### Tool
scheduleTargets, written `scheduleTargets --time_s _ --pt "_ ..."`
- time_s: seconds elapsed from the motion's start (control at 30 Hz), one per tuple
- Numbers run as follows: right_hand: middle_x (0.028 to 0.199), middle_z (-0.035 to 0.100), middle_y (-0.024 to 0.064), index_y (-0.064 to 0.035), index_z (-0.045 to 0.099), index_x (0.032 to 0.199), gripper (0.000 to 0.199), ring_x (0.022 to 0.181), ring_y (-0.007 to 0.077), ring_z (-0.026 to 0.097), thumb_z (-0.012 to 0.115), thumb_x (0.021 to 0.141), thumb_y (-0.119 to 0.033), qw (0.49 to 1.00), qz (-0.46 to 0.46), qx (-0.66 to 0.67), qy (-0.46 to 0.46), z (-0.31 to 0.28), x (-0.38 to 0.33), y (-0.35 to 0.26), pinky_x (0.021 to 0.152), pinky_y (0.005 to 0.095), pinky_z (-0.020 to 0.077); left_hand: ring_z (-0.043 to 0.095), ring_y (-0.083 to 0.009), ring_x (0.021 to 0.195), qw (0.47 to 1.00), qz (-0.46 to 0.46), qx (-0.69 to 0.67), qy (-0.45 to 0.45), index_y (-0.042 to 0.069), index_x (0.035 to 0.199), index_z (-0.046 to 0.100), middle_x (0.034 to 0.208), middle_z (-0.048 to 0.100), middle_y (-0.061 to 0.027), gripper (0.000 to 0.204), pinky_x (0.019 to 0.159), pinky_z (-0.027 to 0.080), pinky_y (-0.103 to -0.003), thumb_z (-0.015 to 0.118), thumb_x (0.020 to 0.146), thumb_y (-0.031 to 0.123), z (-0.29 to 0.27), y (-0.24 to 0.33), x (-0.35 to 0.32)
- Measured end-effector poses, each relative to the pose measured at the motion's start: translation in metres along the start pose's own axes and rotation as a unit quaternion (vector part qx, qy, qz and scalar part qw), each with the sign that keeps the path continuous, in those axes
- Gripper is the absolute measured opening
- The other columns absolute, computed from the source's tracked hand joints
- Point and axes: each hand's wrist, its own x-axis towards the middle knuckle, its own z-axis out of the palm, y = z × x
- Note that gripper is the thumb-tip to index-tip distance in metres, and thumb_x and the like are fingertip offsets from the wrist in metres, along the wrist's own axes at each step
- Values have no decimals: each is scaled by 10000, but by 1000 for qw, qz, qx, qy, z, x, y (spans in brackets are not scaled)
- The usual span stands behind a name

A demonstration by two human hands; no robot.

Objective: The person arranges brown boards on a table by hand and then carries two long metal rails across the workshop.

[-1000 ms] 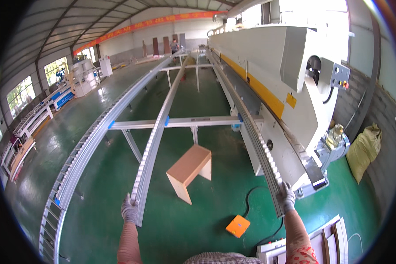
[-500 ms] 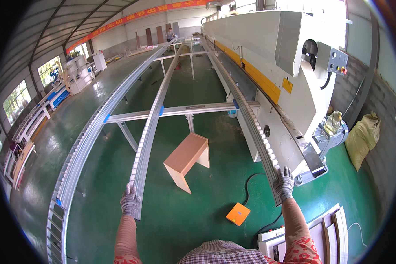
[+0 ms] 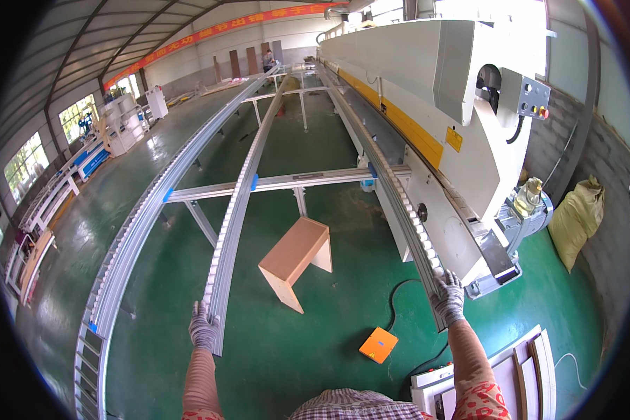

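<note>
My left hand (image 3: 204, 327), in a grey glove, lies on the near end of the middle roller rail (image 3: 222, 257), its fingers stretched forward along the rollers. On the near end of the right roller rail (image 3: 418, 238) rests my right hand (image 3: 449, 297), also gloved, with fingers spread over it. Both rails are long grey metal profiles topped with a row of white rollers, running away from me. A metal crossbar (image 3: 287, 182) joins them farther off. Neither palm shows, and the undersides of the rails at my hands are hidden.
A long white machine (image 3: 399, 63) with a control panel (image 3: 533, 98) flanks the right rail. Between the rails stands a small wooden stool (image 3: 294, 250). An orange box (image 3: 379, 345) with a black cable lies nearer. Another roller rail (image 3: 133, 255) runs left; a sack (image 3: 577, 220) leans right.
The whole scene sits slightly lower in the picture, as my view has tipped up a little. Both hands stay on the rail ends.
</note>
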Motion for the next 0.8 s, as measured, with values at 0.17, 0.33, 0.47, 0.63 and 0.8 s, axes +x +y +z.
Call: scheduleTargets --time_s 0.17,0.33,0.47,0.63,0.8 --pt "1388 541 225 -180 652 1266 581 1286 430 489 712 689 -205 999 19 7 49 7 -3 9 1106 500 374 505 -375 1297 999 -6 13 -31 131 1487 398 1557 357 -172 759 1086 435 -394 734 820 269 -7 12 3" --pt "1318 599 208 -194 702 1162 452 1250 416 522 698 710 -188 998 16 12 65 7 0 10 1078 500 399 497 -367 1310 1000 -2 -17 -15 118 1476 415 1535 391 -181 724 1099 420 -384 720 834 251 -4 11 3" --pt "1147 662 149 -152 682 1019 319 1122 397 585 687 700 -142 990 -44 -8 133 6 2 6 987 499 463 496 -347 1315 999 -2 -46 -8 78 1445 452 1476 462 -193 657 1114 397 -359 706 846 176 1 11 6" --pt "992 674 94 -148 690 944 245 1015 363 609 690 702 -112 985 -60 31 157 7 2 6 904 480 485 571 -313 1219 993 11 -114 6 62 1411 495 1407 525 -181 578 1047 451 -356 686 869 123 15 -10 8" --pt "899 669 74 -159 695 884 177 921 331 623 688 710 -123 987 -39 32 153 1 -2 1 829 455 498 660 -286 1038 992 -46 -114 31 76 1397 527 1210 660 -162 534 947 506 -370 683 900 192 8 -4 3"
